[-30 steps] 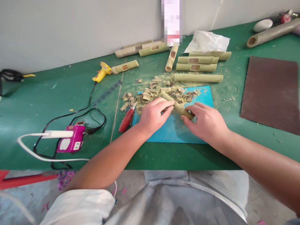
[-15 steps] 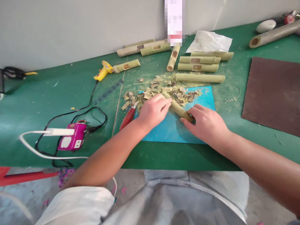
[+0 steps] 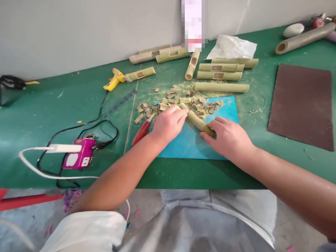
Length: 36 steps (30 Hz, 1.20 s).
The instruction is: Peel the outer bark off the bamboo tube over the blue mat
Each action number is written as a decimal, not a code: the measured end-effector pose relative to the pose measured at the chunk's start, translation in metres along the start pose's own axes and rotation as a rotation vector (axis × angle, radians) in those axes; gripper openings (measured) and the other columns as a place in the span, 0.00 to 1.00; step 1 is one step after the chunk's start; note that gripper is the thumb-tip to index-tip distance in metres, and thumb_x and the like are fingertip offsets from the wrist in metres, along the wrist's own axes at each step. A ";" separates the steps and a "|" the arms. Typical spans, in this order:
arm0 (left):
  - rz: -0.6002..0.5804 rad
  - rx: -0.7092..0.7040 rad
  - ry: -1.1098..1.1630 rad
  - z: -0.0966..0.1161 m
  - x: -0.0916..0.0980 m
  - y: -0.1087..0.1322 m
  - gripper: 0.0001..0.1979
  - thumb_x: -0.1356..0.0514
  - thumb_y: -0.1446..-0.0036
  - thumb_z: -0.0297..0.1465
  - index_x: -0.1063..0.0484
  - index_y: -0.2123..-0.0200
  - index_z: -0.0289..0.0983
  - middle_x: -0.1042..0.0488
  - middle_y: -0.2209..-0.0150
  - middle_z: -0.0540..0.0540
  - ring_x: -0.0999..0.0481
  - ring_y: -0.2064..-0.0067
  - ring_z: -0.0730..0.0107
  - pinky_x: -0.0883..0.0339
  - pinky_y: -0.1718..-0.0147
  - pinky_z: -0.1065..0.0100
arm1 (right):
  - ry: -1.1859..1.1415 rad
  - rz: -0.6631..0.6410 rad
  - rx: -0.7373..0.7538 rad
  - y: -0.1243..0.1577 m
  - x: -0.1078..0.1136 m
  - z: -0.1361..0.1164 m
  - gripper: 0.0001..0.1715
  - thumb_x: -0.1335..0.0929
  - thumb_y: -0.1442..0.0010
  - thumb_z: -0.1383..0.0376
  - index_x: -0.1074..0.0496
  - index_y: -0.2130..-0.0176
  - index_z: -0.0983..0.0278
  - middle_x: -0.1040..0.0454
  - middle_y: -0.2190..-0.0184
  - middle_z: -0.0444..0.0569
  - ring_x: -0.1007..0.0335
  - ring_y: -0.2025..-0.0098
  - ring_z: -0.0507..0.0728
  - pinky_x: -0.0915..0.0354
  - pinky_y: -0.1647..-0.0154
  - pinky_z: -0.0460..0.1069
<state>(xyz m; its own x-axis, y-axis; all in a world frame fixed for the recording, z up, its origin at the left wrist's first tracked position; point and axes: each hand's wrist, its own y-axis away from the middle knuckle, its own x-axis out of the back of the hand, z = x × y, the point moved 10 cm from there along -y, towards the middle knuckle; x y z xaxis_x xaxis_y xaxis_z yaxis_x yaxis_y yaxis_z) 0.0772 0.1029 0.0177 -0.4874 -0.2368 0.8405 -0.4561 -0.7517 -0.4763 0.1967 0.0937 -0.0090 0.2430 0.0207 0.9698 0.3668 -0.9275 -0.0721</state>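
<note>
A pale green bamboo tube [image 3: 196, 120] lies slantwise over a blue mat [image 3: 183, 147], its far end pointing up and left. My left hand [image 3: 170, 122] grips it near the far end, with the fingers closed over the top. Around the near end my right hand [image 3: 227, 136] is closed, thumb on the close side and fingers on the other. Bamboo chips [image 3: 199, 105] and shavings are heaped just behind the tube. A red-handled knife [image 3: 142, 132] rests left of my left hand, blade toward the chips.
Behind the mat lie several bamboo tubes [image 3: 222, 87], some with rectangular cut-outs. A yellow glue gun [image 3: 114, 79], its cord and a magenta power adapter [image 3: 80, 153] occupy the left. A dark brown sheet [image 3: 301, 105] lies right; a white plastic bag [image 3: 232, 47] sits at the back.
The whole view has shifted slightly to the left. Both hands keep their hold on the bamboo tube, which looks nearly unmoved on the mat.
</note>
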 end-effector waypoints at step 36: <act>-0.042 -0.031 0.032 -0.011 -0.004 -0.005 0.13 0.48 0.33 0.31 0.24 0.57 0.34 0.25 0.66 0.44 0.25 0.64 0.71 0.31 0.64 0.71 | -0.064 0.029 0.101 0.006 0.005 -0.009 0.12 0.35 0.41 0.64 0.26 0.61 0.66 0.30 0.67 0.50 0.35 0.67 0.55 0.42 0.66 0.48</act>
<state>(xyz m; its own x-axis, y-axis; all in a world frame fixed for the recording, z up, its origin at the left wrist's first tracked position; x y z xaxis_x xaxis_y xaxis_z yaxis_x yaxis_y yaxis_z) 0.0737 0.1146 0.0139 -0.4905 -0.1849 0.8516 -0.4994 -0.7412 -0.4486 0.1919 0.0847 -0.0022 0.3103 0.0208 0.9504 0.4463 -0.8859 -0.1264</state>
